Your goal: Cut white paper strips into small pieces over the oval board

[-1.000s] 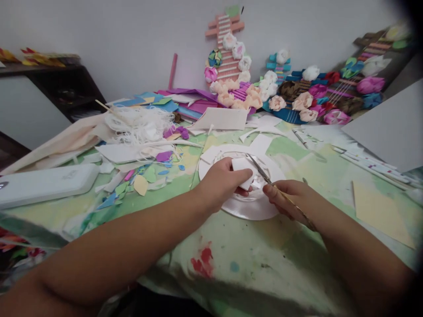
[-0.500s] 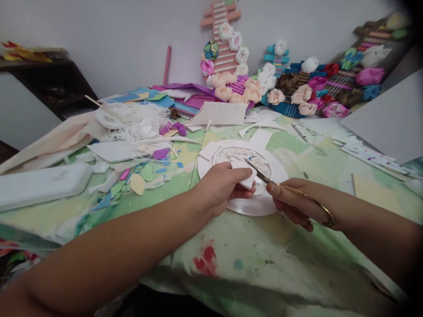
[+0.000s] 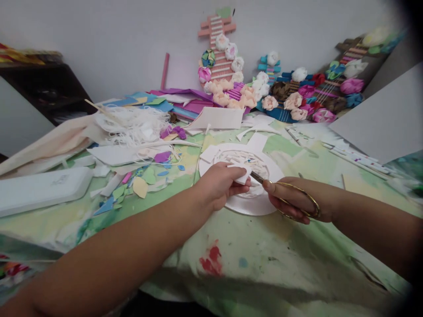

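The tabletop (image 3: 264, 255), draped in green cloth, bears a red paint blotch (image 3: 211, 260) nearer the person than either grip. The left grip (image 3: 224, 186) pinches a small, flat white piece (image 3: 243, 177) between thumb and fingers. The right grip (image 3: 288, 200) is clasped about gold-handled metal scissors (image 3: 257, 177), their blades at the piece's edge; contact cannot be told from where I stand. Beneath both grips lies a flat, round white disc (image 3: 254, 208), thin white strips (image 3: 259, 160) on it. Left of the left grip are coloured leaf-shaped scraps (image 3: 140, 187); beyond these, tangled white string (image 3: 135, 123). Farthest from the grips stand guitar-shaped pieces (image 3: 220, 68) with crumpled, multicoloured flowers (image 3: 293, 101).
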Demonstrator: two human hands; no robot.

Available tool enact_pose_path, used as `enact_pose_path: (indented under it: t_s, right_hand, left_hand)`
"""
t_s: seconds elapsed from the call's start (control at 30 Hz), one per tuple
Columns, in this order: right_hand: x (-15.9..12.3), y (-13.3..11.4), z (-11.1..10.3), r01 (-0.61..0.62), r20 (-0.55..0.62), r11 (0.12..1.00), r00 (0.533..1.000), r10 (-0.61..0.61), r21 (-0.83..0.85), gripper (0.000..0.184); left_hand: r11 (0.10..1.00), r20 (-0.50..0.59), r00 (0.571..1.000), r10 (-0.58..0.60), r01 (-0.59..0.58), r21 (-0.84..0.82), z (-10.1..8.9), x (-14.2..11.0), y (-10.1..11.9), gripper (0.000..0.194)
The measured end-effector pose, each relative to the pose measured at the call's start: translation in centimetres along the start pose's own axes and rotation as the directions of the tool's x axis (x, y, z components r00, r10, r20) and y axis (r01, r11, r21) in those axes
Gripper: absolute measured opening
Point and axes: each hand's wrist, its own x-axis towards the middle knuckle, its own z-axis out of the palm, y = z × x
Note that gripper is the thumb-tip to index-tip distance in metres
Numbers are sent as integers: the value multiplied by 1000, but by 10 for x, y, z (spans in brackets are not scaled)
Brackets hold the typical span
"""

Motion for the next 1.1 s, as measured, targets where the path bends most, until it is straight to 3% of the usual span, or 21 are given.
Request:
enact_pose_path:
  t_s: [0.1, 0.2, 0.33, 0.4, 0.53, 0.67, 0.77, 0.93, 1.03, 1.1]
  right_hand:
    - [0, -2, -2, 10, -31, 1000, 999, -9, 20, 52]
    - [1, -5, -5, 64, -88, 995, 994, -58, 73, 53]
    - [5, -7, -6, 170, -235, 964, 965, -121, 204, 57]
    - [8, -4, -4, 262, -364, 954, 911, -194, 145, 55]
    - [16, 3, 3, 325, -607, 944, 742, -286, -47, 45]
    - [21, 6, 7, 329, -675, 942, 679, -288, -71, 30]
    - [24, 10, 6, 417, -677, 908, 679, -284, 38, 26]
    - [28, 19, 5, 473, -620, 861, 737, -268, 189, 22]
    - [27, 18, 5, 524, -537, 762, 796, -279, 380, 16]
    - [25, 17, 5, 538, -506, 716, 811, -295, 444, 13]
  left_hand:
    - [998, 7, 999, 32, -33, 48, -2, 1, 2, 8]
    - [995, -66, 995, 76, -72, 66, -3, 2, 4, 28]
    - [994, -81, 992, 94, -89, 56, -3, 3, 6, 39]
    - [992, -60, 991, 118, -115, 50, -2, 3, 6, 42]
    - [980, -7, 986, 169, -167, 108, 0, 2, 5, 41]
    - [961, 95, 979, 181, -197, 197, 3, -1, 2, 23]
    - [916, 148, 960, 238, -272, 294, 4, -3, -3, 26]
    - [749, 186, 905, 382, -422, 511, 4, -9, -9, 38]
    - [698, 146, 893, 426, -427, 575, 3, -9, -7, 42]
    - [690, 141, 904, 404, -403, 602, 3, -9, -4, 37]
